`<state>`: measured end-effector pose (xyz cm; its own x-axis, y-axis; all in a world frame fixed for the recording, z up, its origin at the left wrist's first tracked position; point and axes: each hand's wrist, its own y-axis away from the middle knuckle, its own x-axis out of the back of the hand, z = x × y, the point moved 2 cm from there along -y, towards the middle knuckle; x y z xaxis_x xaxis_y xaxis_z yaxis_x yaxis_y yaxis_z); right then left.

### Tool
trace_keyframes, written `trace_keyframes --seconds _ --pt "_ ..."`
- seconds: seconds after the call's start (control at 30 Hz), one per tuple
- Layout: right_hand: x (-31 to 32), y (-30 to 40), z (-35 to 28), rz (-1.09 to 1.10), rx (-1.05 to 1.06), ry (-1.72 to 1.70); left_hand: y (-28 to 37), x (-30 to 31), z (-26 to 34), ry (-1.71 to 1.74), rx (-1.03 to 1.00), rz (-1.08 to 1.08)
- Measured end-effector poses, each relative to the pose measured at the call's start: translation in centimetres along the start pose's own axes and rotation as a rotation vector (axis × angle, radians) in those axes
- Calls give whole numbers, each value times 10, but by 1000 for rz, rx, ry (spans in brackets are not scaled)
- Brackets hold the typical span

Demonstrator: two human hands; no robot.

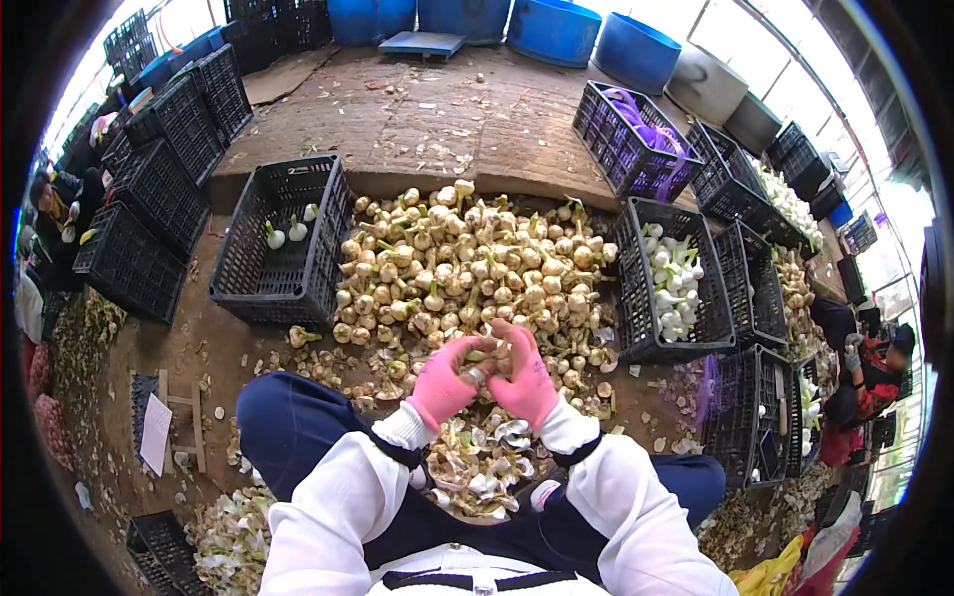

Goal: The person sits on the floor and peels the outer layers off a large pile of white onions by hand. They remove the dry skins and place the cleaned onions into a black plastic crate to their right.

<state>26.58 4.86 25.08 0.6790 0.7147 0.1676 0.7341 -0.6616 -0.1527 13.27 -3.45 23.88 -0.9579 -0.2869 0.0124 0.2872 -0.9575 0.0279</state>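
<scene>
My left hand [447, 378] and my right hand [526, 376], both in pink gloves, meet over the near edge of a big heap of unpeeled garlic bulbs [477, 276]. Between their fingers they hold a garlic bulb [479, 366], mostly covered by the gloves. Loose garlic skins [484, 465] lie below them between my legs. Left of the heap, a black plastic crate [287, 298] holds a few white peeled bulbs [297, 230]. Another black crate [682, 347] on the right contains many white bulbs [673, 283].
A crate with purple netting [648, 127] stands at the upper right, near blue tubs [555, 33]. Stacked black crates [160, 194] line the left side. More crates [753, 417] stand on the right. A co-worker [872, 372] sits at far right, another person [56, 208] at far left.
</scene>
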Motion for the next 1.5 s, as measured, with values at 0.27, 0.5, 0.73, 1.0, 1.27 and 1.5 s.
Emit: trace_keyframes --seconds 0.27,0.5,0.73,1.0,1.27,1.5 --pt "31 50 -30 121 -305 -374 16 -28 8 602 191 -77" --pt "47 73 -62 267 418 624 27 -62 16 1038 348 -171" --pt "49 81 -61 269 555 800 28 -71 23 870 332 -128" --pt "48 78 -44 360 459 557 28 -77 33 753 231 -80" --pt "45 77 -34 357 404 568 22 -79 20 760 260 -97" --pt "40 77 -17 311 162 145 27 -74 9 497 108 -7"
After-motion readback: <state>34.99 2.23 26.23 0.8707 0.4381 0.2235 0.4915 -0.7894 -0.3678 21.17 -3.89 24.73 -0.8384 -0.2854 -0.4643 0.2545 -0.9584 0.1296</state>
